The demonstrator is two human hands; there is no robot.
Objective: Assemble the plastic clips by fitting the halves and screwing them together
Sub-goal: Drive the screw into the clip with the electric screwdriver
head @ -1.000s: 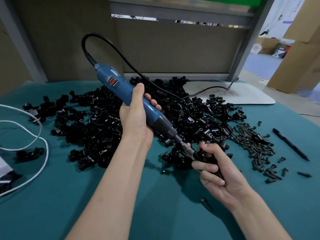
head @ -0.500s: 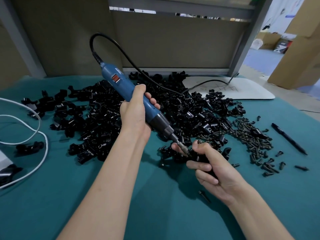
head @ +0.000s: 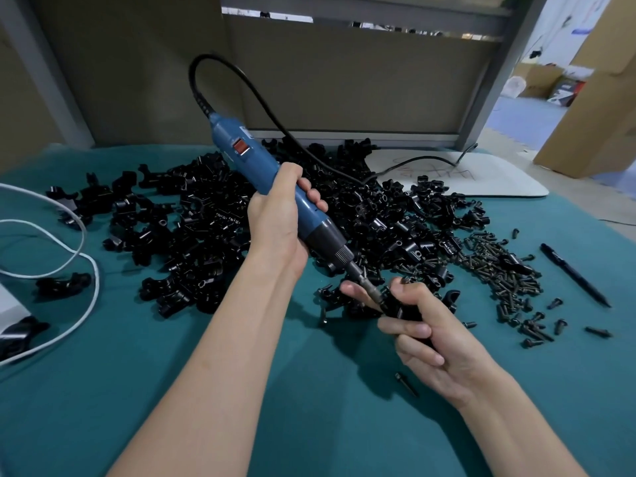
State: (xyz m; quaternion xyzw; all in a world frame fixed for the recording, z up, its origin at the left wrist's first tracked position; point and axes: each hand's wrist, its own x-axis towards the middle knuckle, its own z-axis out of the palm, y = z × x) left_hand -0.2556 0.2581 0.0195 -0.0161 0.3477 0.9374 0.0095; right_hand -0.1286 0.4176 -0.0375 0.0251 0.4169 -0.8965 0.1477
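The left hand (head: 275, 222) grips a blue corded electric screwdriver (head: 275, 187), its bit tilted down onto a black plastic clip (head: 401, 309). The right hand (head: 437, 342) clasps that clip above the teal-covered table (head: 172, 390).

Matt teal cloth (head: 172, 390) over the desk (head: 568, 390), glossy black plastic clips (head: 206, 228) heaped toward its far edge, dull dark metal screws (head: 499, 270) near the right edge. Smooth blue plastic on the screwdriver (head: 261, 173), ribbed black collar (head: 339, 251), bright metal bit (head: 366, 287). Smooth white cable (head: 86, 263) by the left edge, matt white board (head: 481, 180) at the far right corner.
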